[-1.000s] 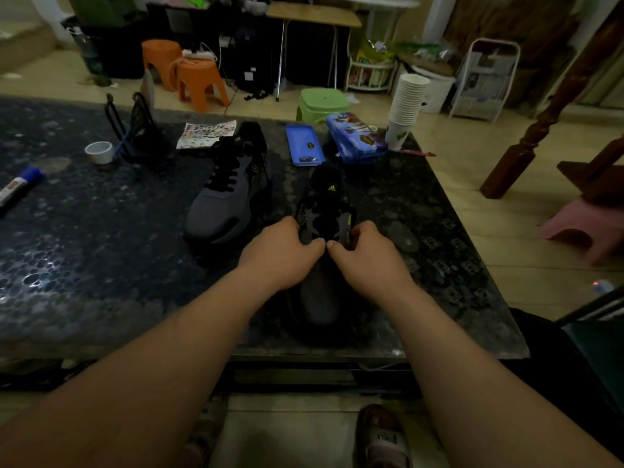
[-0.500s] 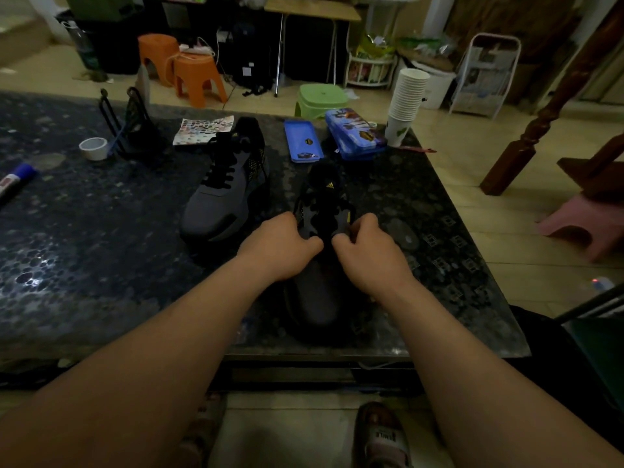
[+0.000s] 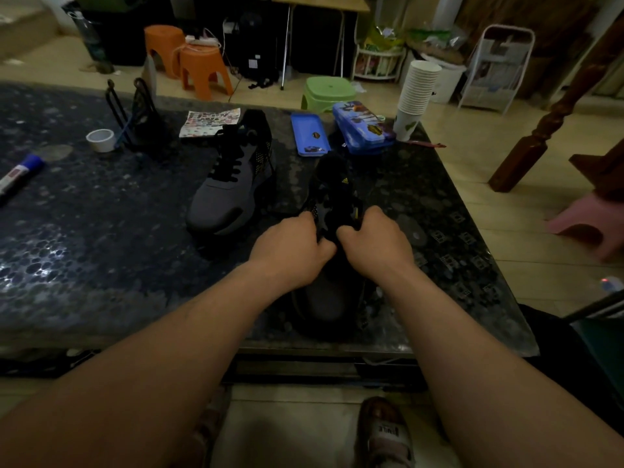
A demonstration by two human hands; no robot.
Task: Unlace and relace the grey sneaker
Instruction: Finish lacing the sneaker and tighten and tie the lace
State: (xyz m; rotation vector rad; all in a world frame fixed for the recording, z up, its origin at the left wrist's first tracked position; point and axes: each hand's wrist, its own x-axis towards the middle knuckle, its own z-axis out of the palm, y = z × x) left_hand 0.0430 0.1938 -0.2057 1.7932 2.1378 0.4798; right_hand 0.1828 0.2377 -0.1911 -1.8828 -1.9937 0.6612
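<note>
Left hand [image 3: 290,251] and right hand [image 3: 374,244], fingers curled, still pinch what appears to be the lace [image 3: 334,224] at mid-tongue of the sneaker [image 3: 326,298], just right of the second shoe [image 3: 229,194]; with their position barely changed, the same eyelet row is probably in work.

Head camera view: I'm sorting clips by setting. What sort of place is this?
Probably a lived-in home room: orange plastic stools, a stack of paper cups and a blue pencil case on the dark table.
</note>
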